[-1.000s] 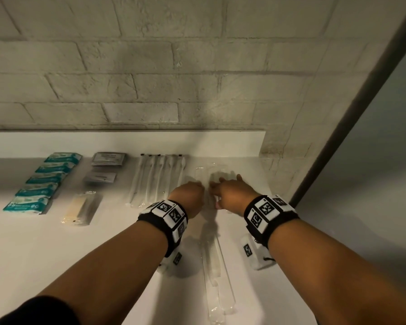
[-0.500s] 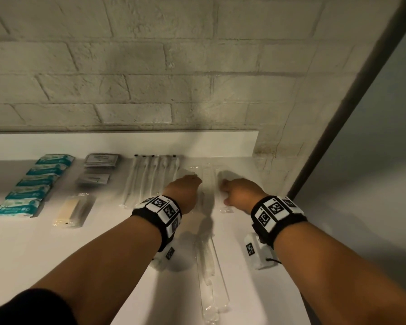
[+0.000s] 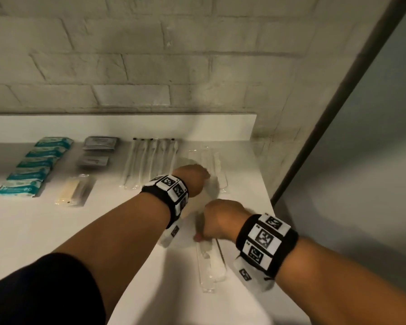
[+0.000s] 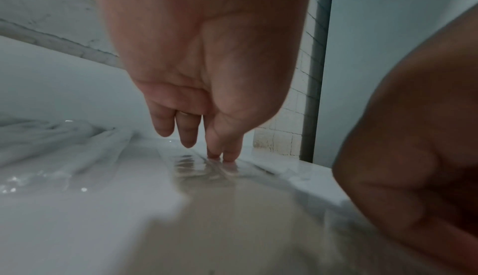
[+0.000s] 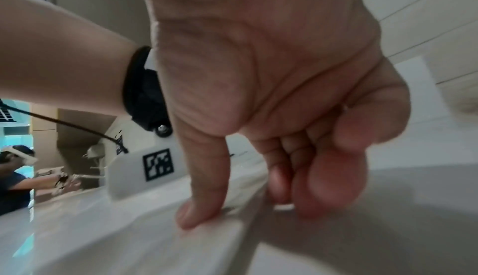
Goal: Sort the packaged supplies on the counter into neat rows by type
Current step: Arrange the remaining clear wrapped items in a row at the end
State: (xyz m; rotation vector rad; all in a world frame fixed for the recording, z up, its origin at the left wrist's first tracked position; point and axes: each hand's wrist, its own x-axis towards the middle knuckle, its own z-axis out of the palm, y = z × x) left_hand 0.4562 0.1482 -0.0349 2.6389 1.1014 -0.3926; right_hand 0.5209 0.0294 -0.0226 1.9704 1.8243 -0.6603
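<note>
Long clear packets [image 3: 217, 165] lie side by side at the counter's far right; one shows a comb. My left hand [image 3: 204, 178] reaches over them, and in the left wrist view its straight fingertips [image 4: 220, 154] press down on one clear packet [image 4: 201, 165]. Two more long clear packets [image 3: 209, 266] lie nearer, close to the counter's right edge. My right hand [image 3: 204, 235] is at their far end. In the right wrist view, that hand [image 5: 240, 212] has its thumb [image 5: 196, 216] flat on a packet [image 5: 220, 238] and its fingers curled at the packet's edge.
Sorted rows run leftward: white stick packets [image 3: 150, 160], grey sachets [image 3: 98, 148], a beige packet [image 3: 72, 191], teal packets [image 3: 33, 167]. The white counter [image 3: 44, 231] ends at a brick wall behind and drops off at its right edge [image 3: 265, 191]. A person [image 5: 12, 187] stands far off.
My right hand has drawn back from the far clear packets to the end of the near pair. My left hand stays on the far packets.
</note>
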